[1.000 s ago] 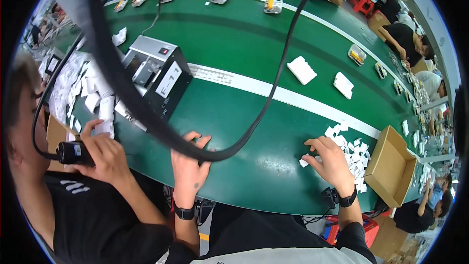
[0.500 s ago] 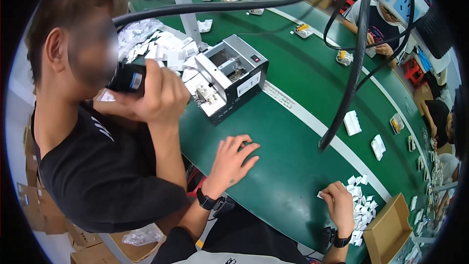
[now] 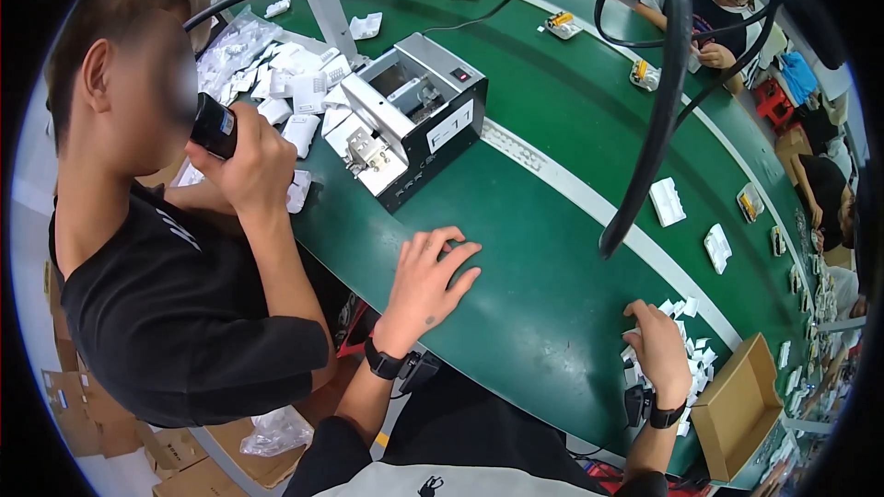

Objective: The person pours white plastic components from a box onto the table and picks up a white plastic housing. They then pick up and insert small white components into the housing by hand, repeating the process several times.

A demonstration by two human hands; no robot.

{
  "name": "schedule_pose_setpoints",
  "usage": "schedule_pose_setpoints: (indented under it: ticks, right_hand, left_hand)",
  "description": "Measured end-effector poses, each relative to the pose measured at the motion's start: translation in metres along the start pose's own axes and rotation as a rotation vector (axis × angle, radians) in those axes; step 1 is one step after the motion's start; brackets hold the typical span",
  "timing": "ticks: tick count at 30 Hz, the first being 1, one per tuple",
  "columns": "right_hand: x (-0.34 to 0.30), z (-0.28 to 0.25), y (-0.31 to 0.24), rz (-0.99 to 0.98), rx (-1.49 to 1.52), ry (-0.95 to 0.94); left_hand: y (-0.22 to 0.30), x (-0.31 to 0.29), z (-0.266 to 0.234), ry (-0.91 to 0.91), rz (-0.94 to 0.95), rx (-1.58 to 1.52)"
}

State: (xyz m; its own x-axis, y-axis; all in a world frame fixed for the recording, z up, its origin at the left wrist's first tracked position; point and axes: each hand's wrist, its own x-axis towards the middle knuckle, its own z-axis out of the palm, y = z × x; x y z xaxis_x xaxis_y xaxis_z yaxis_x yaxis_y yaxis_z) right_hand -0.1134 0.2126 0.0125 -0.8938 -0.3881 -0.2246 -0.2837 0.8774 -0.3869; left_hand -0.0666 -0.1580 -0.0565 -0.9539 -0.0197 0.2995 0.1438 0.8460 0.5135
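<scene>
My left hand (image 3: 431,281) rests palm down on the green table (image 3: 534,313), fingers spread and holding nothing. In front of it stands a small black and grey bench machine (image 3: 433,152) with a red switch on top and metal parts on its near-left side. At the right, my right hand (image 3: 661,345) hangs over a pile of small white pieces (image 3: 703,368). Its fingers are bent but apart, and no piece shows between them; the palm side is hidden.
Right of the pile is an open cardboard box (image 3: 737,414). A person (image 3: 184,313) stands close at left, holding a black object (image 3: 215,126). White plastic shells (image 3: 299,83) lie behind the machine. A thick black cable (image 3: 658,129) hangs overhead. Beyond a pale strip, the green surface carries several small assemblies (image 3: 562,25).
My right hand has shifted right and forward over the white pieces, and the small piece at its fingertips no longer shows. My left hand stays spread on the table. The view has shifted slightly.
</scene>
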Motion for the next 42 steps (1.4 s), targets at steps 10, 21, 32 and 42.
schedule_pose_setpoints:
  ticks: [10, 21, 32, 42]
  right_hand:
    - [0.041, 0.023, -0.010, -0.241, 0.025, 0.140]
    - [0.020, 0.002, 0.001, -0.144, -0.264, 0.137]
    - [0.035, 0.025, -0.026, -0.222, -0.031, 0.088]
    - [0.030, 0.030, -0.026, -0.144, 0.209, 0.116]
  left_hand:
    - [-0.001, 0.001, 0.002, -0.020, -0.015, -0.024]
    - [-0.004, 0.003, 0.001, -0.005, 0.028, -0.010]
    - [-0.002, 0.003, 0.004, -0.025, -0.026, -0.037]
    - [-0.002, 0.005, 0.004, -0.046, -0.019, -0.028]
